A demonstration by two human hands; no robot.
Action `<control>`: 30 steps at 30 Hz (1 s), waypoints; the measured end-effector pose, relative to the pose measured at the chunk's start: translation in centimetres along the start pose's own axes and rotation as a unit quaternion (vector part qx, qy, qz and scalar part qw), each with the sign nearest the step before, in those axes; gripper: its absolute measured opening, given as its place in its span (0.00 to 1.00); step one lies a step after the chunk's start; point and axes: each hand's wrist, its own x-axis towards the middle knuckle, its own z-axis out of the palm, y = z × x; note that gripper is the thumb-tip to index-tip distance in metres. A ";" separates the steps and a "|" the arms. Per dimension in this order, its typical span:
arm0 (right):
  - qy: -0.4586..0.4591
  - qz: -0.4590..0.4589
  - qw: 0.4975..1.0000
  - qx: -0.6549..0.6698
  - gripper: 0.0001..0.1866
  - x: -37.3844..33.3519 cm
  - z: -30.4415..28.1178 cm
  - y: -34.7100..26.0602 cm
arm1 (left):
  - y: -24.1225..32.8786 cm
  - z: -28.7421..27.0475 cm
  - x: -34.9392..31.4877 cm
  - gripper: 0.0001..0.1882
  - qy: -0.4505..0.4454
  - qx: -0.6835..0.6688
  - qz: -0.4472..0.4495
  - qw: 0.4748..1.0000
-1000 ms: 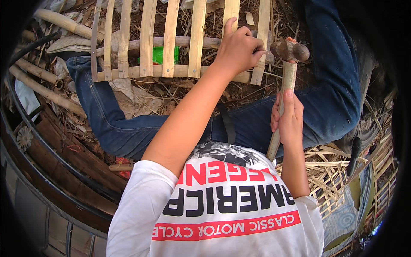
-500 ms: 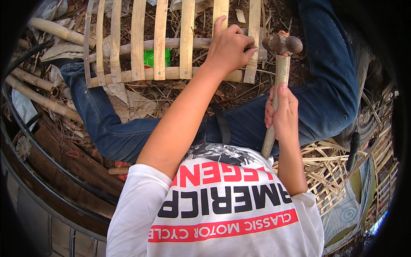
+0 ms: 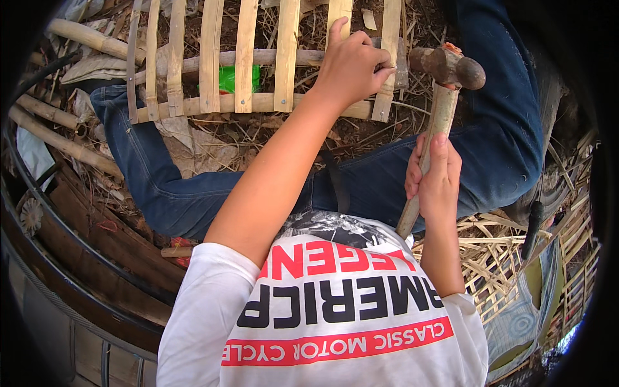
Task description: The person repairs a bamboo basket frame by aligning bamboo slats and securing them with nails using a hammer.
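Observation:
My right hand (image 3: 436, 169) is closed around the wooden handle of a hammer (image 3: 445, 103). The rusty, rounded metal head is at the top, to the right of the slats. My left hand (image 3: 353, 68) rests over the bamboo frame, thumb and fingers pinched against the rightmost bamboo slat (image 3: 387, 97). Whatever lies in that pinch is too small to make out. Several flat slats stand side by side across two round bamboo poles (image 3: 264, 102), with small nail heads showing at their lower ends.
My legs in blue jeans (image 3: 380, 177) spread around the frame. A green plastic piece (image 3: 237, 79) lies beneath the slats among dry litter. Bamboo poles (image 3: 68, 148) and a curved black metal frame (image 3: 84, 248) are at left; woven bamboo strips (image 3: 490, 258) lie at lower right.
The hammer has swung a little to the right, its head tilting away from the slats. My left hand keeps its pinch at the rightmost slat. The whole view has shifted slightly.

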 end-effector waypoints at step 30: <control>0.010 0.031 0.999 -0.032 0.25 1.2 0.4 0.9 | -0.3 0.2 -0.2 0.06 0.001 0.046 -0.009 0.999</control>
